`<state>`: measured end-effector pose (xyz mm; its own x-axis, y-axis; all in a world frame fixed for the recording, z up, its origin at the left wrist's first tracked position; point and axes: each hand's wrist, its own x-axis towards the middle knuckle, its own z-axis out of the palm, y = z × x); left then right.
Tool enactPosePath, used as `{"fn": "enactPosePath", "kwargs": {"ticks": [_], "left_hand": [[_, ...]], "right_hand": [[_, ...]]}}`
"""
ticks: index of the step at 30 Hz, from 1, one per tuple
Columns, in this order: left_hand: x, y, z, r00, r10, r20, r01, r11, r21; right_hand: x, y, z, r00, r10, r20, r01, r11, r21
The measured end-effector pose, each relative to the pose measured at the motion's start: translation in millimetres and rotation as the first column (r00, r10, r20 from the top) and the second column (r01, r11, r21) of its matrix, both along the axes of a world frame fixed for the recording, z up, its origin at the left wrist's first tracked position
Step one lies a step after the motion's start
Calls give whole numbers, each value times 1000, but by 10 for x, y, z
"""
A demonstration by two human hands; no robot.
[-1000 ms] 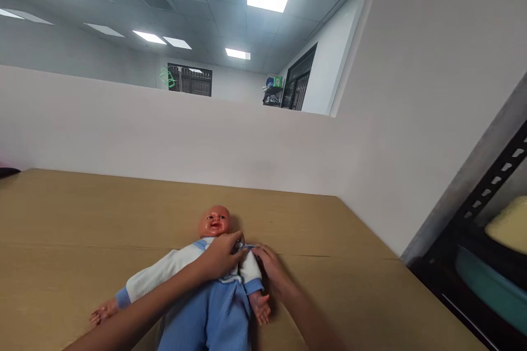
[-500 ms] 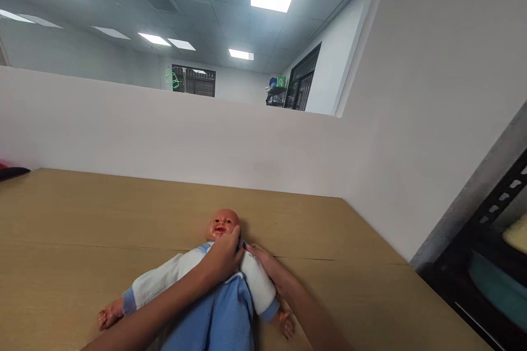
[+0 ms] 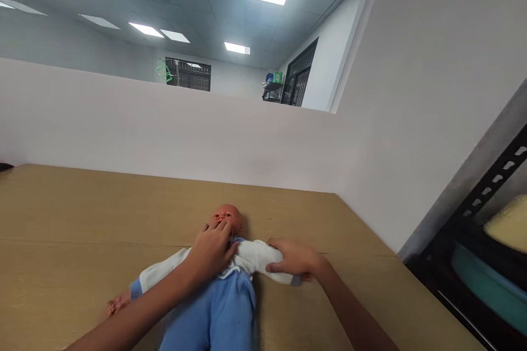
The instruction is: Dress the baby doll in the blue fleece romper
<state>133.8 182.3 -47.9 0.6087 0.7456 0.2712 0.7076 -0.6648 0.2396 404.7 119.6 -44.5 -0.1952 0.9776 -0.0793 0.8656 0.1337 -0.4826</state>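
Observation:
A baby doll (image 3: 225,218) lies on its back on the brown table (image 3: 82,214), dressed in a white long-sleeved top and blue overalls (image 3: 218,318). My left hand (image 3: 212,252) rests on the doll's chest and neck, fingers curled and reaching up to its chin. My right hand (image 3: 294,260) is closed around the doll's white sleeve (image 3: 257,255) near the wrist, holding that arm out to the right. The doll's other arm (image 3: 142,282) lies stretched to the left, its small hand showing at the end.
A white partition (image 3: 164,131) runs along the table's far edge and meets a white wall (image 3: 411,93) on the right. A dark metal shelf (image 3: 473,241) with a teal and a yellow item stands at the right.
My right hand has moved out from the doll's collar to its right sleeve and gripped it, swinging that arm outward. My left hand has slid up toward the doll's chin.

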Motion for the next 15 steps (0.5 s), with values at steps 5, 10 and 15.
{"fn": "enactPosePath", "kwargs": {"ticks": [5,10,15], "left_hand": [[-601,-135,-154,942,-85,326,105,993,-47],[-1165,-448,-526,887,140,441,-2,954,-299],[-1219,-529,-728,836,246,491,54,853,-520]], "right_hand": [[-414,-471,-152,992,-79,-100,102,963,251],[-764,-724,-452,912,-64,-406,151,971,186],[-635,-464,-888,637,-75,-767,29,997,-74]]}}
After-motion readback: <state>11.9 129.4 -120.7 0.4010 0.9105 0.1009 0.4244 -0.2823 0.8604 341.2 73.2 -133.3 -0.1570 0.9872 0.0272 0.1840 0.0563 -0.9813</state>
